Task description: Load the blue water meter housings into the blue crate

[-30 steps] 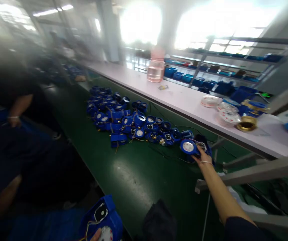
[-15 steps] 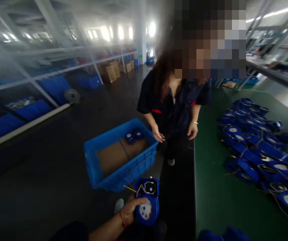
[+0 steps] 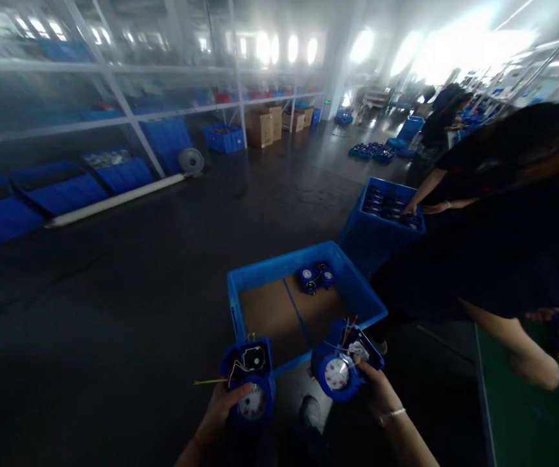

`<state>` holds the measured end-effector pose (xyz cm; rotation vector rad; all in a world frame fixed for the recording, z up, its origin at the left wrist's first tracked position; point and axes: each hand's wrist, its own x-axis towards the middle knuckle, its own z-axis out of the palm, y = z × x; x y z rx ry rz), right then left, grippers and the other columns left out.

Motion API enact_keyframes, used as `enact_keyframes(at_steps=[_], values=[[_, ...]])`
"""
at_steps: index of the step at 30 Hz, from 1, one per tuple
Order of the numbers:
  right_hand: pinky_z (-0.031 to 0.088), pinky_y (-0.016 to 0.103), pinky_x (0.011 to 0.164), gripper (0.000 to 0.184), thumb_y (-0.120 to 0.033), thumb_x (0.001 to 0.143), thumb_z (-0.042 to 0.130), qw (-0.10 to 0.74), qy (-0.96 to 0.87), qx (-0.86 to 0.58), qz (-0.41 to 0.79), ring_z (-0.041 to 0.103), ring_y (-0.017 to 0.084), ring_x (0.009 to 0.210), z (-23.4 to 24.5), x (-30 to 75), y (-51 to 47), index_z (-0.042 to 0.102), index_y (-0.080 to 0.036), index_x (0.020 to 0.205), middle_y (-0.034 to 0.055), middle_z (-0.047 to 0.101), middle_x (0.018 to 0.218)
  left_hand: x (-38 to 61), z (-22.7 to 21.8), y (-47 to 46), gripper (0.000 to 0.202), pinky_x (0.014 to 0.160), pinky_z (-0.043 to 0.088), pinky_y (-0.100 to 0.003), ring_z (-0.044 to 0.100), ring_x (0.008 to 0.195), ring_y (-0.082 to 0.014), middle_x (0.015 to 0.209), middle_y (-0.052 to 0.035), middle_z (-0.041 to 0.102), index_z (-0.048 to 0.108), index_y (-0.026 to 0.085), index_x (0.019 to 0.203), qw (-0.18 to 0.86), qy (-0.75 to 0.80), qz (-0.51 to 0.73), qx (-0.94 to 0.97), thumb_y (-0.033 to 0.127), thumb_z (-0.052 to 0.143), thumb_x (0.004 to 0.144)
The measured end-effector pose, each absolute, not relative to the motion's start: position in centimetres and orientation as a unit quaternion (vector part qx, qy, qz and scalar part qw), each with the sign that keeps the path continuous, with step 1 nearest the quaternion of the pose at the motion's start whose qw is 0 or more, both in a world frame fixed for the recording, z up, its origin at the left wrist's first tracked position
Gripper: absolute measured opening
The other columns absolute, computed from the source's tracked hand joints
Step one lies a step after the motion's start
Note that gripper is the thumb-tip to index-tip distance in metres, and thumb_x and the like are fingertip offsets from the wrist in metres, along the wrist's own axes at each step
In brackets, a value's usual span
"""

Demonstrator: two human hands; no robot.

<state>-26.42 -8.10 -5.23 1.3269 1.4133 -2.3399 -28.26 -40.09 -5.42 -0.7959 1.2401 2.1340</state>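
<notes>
My left hand (image 3: 221, 410) is closed round a blue water meter (image 3: 250, 379) with a white dial and loose coloured wires. My right hand (image 3: 379, 391) grips a second blue water meter (image 3: 340, 366) of the same kind. Both meters hang just in front of a blue plastic crate (image 3: 260, 272) on the floor. The crate has a brown cardboard liner and a few blue meters (image 3: 316, 277) lying in its far corner.
A person in dark clothes (image 3: 498, 240) leans in at the right, an arm reaching over the green belt (image 3: 517, 415). A second blue crate (image 3: 381, 224) with meters stands behind, another person's hands in it. Shelving with blue bins lines the left; cardboard boxes (image 3: 272, 123) stand far back.
The view has swung from the green belt to the floor crate. My right hand has brought a second meter over beside the one in my left hand. The nearby person has bent toward the belt.
</notes>
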Motion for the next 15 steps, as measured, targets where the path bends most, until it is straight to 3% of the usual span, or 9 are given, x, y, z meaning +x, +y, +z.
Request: enact_keyframes(at_steps=[6,11,15], values=[[0.053,0.028,0.061,0.047,-0.034,0.045,0.088,0.041,0.462,0.466,-0.754,0.066,0.017,0.062,-9.6,-35.1,-9.0,0.069,-0.016,0.083,0.0024,0.073,0.073,-32.2,-9.6,-37.9,0.082,0.067,0.058,-0.039,0.071,0.074,-0.0307,0.085,-0.0122,0.075,0.058,0.009,0.117,0.231,0.437,0.794,-0.353,0.031,0.089,0.045],[0.052,0.028,0.058,0.046,-0.036,0.047,0.087,0.056,0.449,0.497,-0.74,0.066,0.019,0.062,-14.7,-40.3,-9.3,0.067,-0.016,0.084,0.0016,0.072,0.069,-35.4,-13.1,-33.9,0.065,0.07,0.06,-0.039,0.072,0.081,-0.0298,0.089,-0.0098,0.075,0.058,0.014,0.114,0.166,0.377,0.787,-0.459,0.015,0.084,0.054],[0.055,0.032,0.063,0.034,-0.04,0.06,0.08,0.081,0.428,0.537,-0.723,0.07,0.024,0.075,-20.0,-44.1,-10.5,0.065,-0.019,0.082,0.0038,0.073,0.071,-37.5,-16.5,-31.5,0.059,0.076,0.06,-0.041,0.072,0.084,-0.0282,0.09,-0.0076,0.075,0.055,0.018,0.12,0.122,0.362,0.77,-0.511,0.013,0.077,0.065]])
